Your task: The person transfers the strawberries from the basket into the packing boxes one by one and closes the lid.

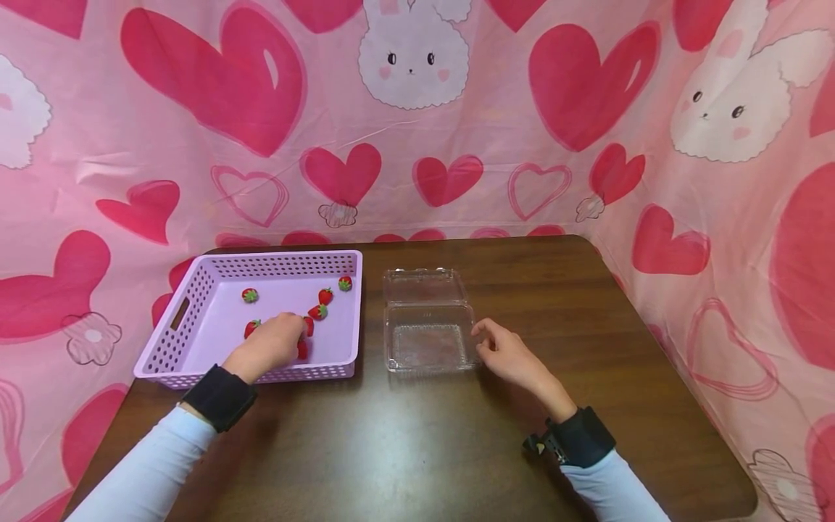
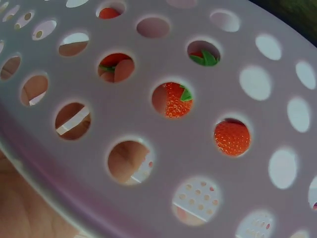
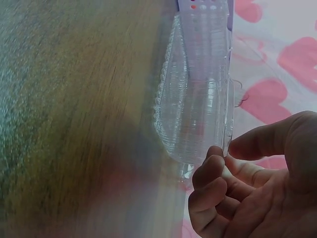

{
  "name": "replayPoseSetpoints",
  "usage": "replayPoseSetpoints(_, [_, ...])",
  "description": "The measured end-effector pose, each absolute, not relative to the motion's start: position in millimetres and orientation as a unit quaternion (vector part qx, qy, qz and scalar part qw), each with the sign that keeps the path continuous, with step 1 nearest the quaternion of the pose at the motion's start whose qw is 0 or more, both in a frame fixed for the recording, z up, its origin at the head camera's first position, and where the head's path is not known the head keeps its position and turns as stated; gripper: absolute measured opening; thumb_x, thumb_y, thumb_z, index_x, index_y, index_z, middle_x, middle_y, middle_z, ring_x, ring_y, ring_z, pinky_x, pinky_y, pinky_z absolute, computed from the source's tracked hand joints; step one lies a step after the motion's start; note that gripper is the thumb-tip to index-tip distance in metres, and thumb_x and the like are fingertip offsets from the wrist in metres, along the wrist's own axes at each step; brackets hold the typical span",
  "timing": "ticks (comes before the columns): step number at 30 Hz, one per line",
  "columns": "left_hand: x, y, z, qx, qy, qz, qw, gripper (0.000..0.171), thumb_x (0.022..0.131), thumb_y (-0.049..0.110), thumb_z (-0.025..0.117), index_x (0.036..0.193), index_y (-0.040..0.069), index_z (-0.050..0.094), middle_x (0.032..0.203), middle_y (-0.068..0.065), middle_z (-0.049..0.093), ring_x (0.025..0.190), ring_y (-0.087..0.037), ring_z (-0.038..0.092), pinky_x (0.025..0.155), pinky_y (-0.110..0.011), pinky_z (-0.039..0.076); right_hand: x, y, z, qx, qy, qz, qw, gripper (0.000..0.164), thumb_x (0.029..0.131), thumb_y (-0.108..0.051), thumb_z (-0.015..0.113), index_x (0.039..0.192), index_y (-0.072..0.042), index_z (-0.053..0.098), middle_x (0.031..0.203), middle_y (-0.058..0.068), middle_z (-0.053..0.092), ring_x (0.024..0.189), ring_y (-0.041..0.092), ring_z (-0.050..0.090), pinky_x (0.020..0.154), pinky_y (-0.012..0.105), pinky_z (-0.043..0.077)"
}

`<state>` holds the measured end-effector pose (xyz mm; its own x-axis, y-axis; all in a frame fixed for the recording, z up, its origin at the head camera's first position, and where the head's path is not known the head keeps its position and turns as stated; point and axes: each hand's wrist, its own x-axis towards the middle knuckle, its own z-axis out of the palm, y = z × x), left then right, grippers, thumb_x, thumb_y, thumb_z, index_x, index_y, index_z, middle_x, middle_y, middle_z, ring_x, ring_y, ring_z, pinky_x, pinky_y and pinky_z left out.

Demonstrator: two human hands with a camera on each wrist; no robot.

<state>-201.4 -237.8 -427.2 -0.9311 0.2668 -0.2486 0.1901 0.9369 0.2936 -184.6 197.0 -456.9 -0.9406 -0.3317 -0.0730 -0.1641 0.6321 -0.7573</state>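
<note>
My left hand reaches down into a lilac basket, over its near side, with its fingertips among red strawberries with green leaves. Through the holes of the basket wall, the left wrist view shows fingertips right beside a strawberry; I cannot tell whether they grip it. My right hand pinches the right rim of a clear plastic clamshell container between thumb and fingers. The container stands opened on the table, its lid laid back toward the far side.
Several more strawberries lie spread over the basket floor, one of them in the far right corner. The brown wooden table meets a pink cloth with hearts and rabbits hanging behind and at the sides.
</note>
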Motion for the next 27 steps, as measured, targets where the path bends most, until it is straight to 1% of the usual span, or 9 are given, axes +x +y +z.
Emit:
replayPoseSetpoints(3, [-200.8, -238.7, -426.2, 0.118, 0.975, 0.122, 0.143, 0.020, 0.084, 0.000, 0.082, 0.102, -0.002, 0.074, 0.090, -0.013, 0.067, 0.079, -0.028, 0.061, 0.076, -0.046, 0.057, -184.9, 197.0, -457.0, -0.136, 0.898, -0.405, 0.103, 0.027, 0.102, -0.005, 0.057, 0.128, -0.001, 0.060, 0.078, 0.004, 0.054, 0.065, 0.021, 0.052, 0.060, 0.035, 0.044])
replayPoseSetpoints(9, [-199.0, -238.4, -423.3, 0.128, 0.975, 0.114, 0.144, 0.025, 0.085, 0.009, 0.086, 0.104, -0.001, 0.074, 0.090, -0.012, 0.067, 0.080, -0.027, 0.060, 0.077, -0.045, 0.056, -184.3, 195.8, -456.4, -0.129, 0.901, -0.402, 0.101, 0.027, 0.102, -0.005, 0.058, 0.129, -0.001, 0.059, 0.077, 0.005, 0.054, 0.064, 0.020, 0.051, 0.060, 0.034, 0.043])
replayPoseSetpoints(12, [-198.6, -238.6, -422.4, 0.133, 0.975, 0.115, 0.138, 0.027, 0.084, 0.013, 0.087, 0.103, -0.001, 0.074, 0.090, -0.010, 0.066, 0.079, -0.025, 0.060, 0.075, -0.043, 0.055, -183.7, 194.4, -455.4, -0.123, 0.902, -0.402, 0.099, 0.032, 0.101, -0.005, 0.059, 0.133, -0.001, 0.057, 0.078, 0.005, 0.055, 0.064, 0.020, 0.052, 0.060, 0.034, 0.043])
replayPoseSetpoints(15, [-198.7, -237.7, -422.0, 0.137, 0.975, 0.120, 0.126, 0.030, 0.083, 0.016, 0.088, 0.103, -0.001, 0.073, 0.089, -0.009, 0.064, 0.078, -0.024, 0.060, 0.073, -0.041, 0.055, -183.1, 192.7, -454.4, -0.116, 0.903, -0.402, 0.095, 0.041, 0.101, -0.005, 0.060, 0.141, -0.001, 0.053, 0.079, 0.005, 0.056, 0.065, 0.020, 0.052, 0.060, 0.034, 0.044])
replayPoseSetpoints(18, [-198.7, -234.8, -420.3, 0.139, 0.975, 0.125, 0.116, 0.029, 0.083, 0.015, 0.087, 0.103, -0.001, 0.073, 0.088, -0.009, 0.063, 0.078, -0.024, 0.060, 0.074, -0.041, 0.055, -183.0, 191.4, -454.8, -0.115, 0.905, -0.399, 0.087, 0.047, 0.101, -0.004, 0.061, 0.146, 0.000, 0.051, 0.079, 0.005, 0.056, 0.064, 0.019, 0.052, 0.061, 0.035, 0.044])
replayPoseSetpoints(23, [-199.1, -231.7, -417.0, 0.138, 0.974, 0.142, 0.112, 0.025, 0.086, 0.012, 0.085, 0.103, 0.001, 0.070, 0.085, -0.007, 0.066, 0.080, -0.025, 0.062, 0.081, -0.046, 0.056, -182.1, 191.2, -455.9, -0.120, 0.904, -0.401, 0.085, 0.048, 0.101, -0.005, 0.060, 0.148, 0.000, 0.051, 0.078, 0.004, 0.056, 0.063, 0.019, 0.052, 0.059, 0.034, 0.045])
replayPoseSetpoints(27, [-199.6, -229.4, -416.2, 0.134, 0.973, 0.155, 0.106, 0.032, 0.088, 0.012, 0.083, 0.112, -0.001, 0.067, 0.086, -0.008, 0.066, 0.080, -0.026, 0.062, 0.079, -0.045, 0.056, -181.4, 191.7, -457.3, -0.116, 0.900, -0.410, 0.091, 0.049, 0.102, -0.006, 0.059, 0.150, -0.001, 0.050, 0.077, 0.005, 0.056, 0.063, 0.020, 0.053, 0.059, 0.033, 0.045])
